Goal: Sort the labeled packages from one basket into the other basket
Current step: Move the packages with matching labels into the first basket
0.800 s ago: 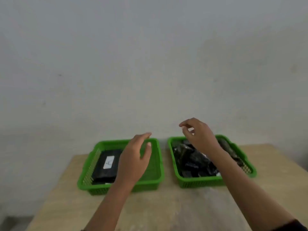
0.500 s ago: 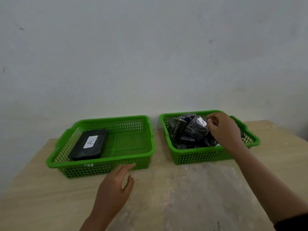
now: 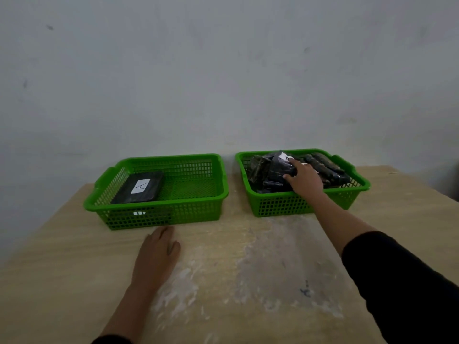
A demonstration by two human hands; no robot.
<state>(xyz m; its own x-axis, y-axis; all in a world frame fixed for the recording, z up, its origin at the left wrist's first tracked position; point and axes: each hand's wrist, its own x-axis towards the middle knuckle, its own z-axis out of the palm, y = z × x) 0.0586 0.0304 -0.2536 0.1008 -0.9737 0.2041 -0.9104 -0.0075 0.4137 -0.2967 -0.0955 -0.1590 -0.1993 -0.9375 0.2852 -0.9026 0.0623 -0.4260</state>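
On the left side of the wooden table [image 3: 74,269], my left-hand basket [image 3: 159,214] holds a single flat black package marked "A" [image 3: 140,187], lying label-up against its left wall, with the rest of the mesh floor bare. In front of that basket my left hand [image 3: 156,256] lies palm-down on the tabletop, fingers loose, holding nothing. Moving right, the right-hand basket [image 3: 273,204] is heaped with dark wrapped packages, some propped on edge. My right hand [image 3: 304,181] reaches over its front rim and is spread on the top package [image 3: 278,167], whose white label peeks out just beyond my fingertips; I cannot tell whether my fingers have closed round it or only rest on it. Judging by the shiny, creased wrapping, I expect these packs to be light and somewhat soft, with a slick film that could slide under a flat palm. I would pinch this one across its short width, thumb on the near edge and fingers over the far edge, keeping the label uncovered so I can read it before carrying it across.
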